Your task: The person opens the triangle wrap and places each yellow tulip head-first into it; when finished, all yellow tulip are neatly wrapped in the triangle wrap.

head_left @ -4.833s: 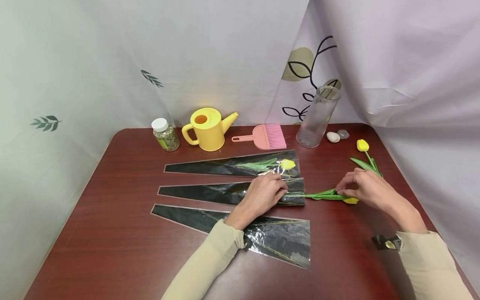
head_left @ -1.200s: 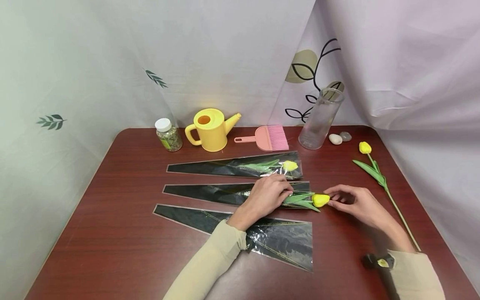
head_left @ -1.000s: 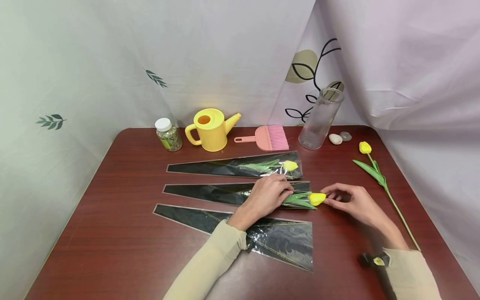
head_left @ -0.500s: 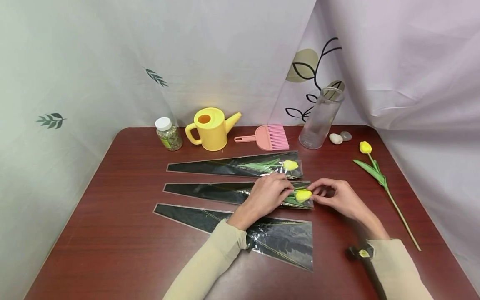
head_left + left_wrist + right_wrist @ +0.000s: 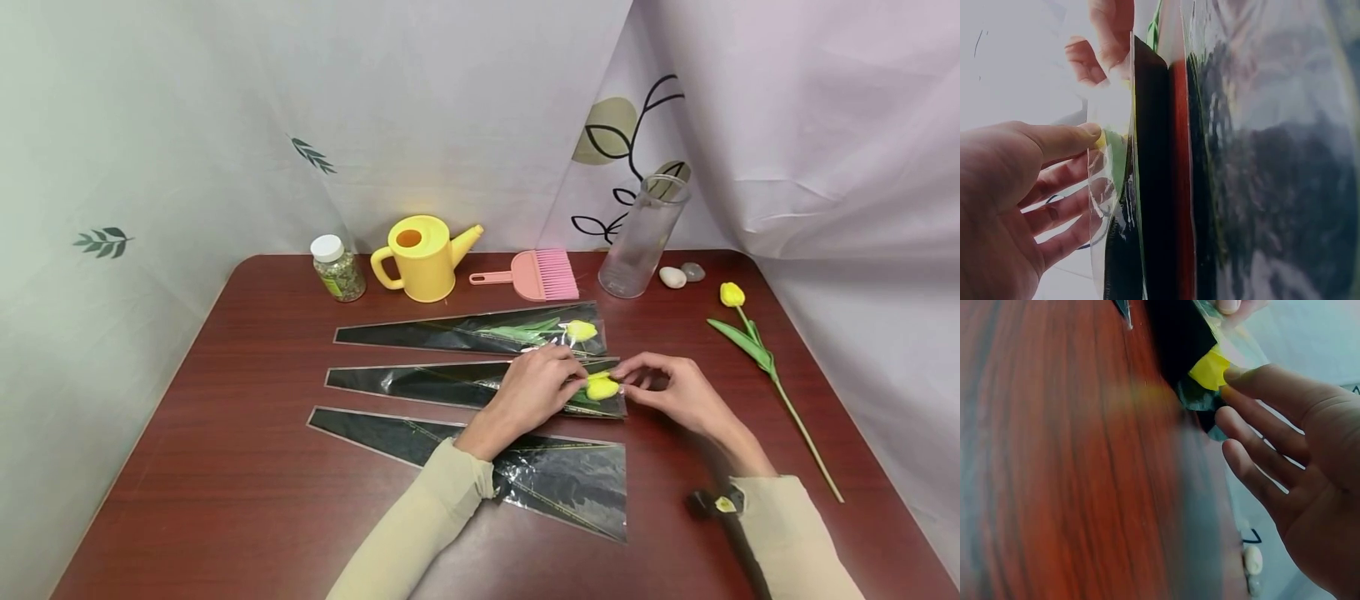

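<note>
A yellow tulip (image 5: 602, 388) lies with its head at the wide right end of the middle black-and-clear flower sleeve (image 5: 405, 381). My left hand (image 5: 528, 387) holds up the clear front film of that sleeve; the left wrist view shows the thumb (image 5: 1072, 139) on the film, with the fingers behind it. My right hand (image 5: 671, 396) pinches the tulip's head between thumb and index finger, and the other fingers stand apart from it in the right wrist view. Film and left hand hide most of the stem and leaves.
Behind lies a sleeve (image 5: 420, 327) with a tulip inside; in front, another flat sleeve (image 5: 577, 475). A loose tulip (image 5: 768, 362) lies at right. Along the back stand a jar (image 5: 339, 271), yellow watering can (image 5: 426, 262), pink brush (image 5: 534, 277), glass vase (image 5: 641, 242) and two stones (image 5: 672, 277).
My right hand has moved left, sliding the tulip into the middle sleeve until its head came within the sleeve's wide end. The left hand has stayed at the sleeve's opening.
</note>
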`<state>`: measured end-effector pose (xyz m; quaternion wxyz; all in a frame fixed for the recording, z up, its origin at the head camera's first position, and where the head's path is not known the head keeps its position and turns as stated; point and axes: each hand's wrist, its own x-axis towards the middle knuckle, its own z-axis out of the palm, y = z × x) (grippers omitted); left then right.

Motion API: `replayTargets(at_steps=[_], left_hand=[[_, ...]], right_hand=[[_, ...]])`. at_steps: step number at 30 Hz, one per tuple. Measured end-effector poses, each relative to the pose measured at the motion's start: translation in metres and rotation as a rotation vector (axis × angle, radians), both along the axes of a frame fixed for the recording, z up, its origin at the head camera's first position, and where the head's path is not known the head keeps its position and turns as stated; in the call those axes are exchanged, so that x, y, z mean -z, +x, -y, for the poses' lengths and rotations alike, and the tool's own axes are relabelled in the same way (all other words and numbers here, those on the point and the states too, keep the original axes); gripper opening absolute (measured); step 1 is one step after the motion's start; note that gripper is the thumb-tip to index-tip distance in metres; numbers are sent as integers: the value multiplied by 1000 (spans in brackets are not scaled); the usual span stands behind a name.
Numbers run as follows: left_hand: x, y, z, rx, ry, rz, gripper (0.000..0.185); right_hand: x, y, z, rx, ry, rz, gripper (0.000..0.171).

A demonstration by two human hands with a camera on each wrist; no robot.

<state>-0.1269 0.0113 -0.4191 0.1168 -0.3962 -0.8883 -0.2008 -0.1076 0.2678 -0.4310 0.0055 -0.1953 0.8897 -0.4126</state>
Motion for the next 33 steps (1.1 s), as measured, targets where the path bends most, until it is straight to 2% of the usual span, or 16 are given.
replayTargets(at_steps=[4,8,14,17,21,27,30,33], left_hand=[[0,1,-1,-1,4,0,14],[-1,2,-2,0,10,-7,16],[-8,8,-3,28,-5,-28,15],[-12,16,-5,55,-14,-2,15],[-14,33,-7,113,-69,56,15],[-6,58,-4,238,-238,49,19],[-1,65,-2,258,-275,43,23],[3,67,-1,260,-280,39,24]], right_hand=[[-3,6,-9,35,35,-45,17],[-6,16,-24,117,88,-88,15],[-15,27,-50,343,158,-185,12],[-21,32,-65,466,198,-210,10],[-26,38,-83,619,245,-179,14],[-30,44,-107,801,305,-109,23],[-32,46,-113,861,325,-61,27],[-31,48,-117,882,334,-3,30]])
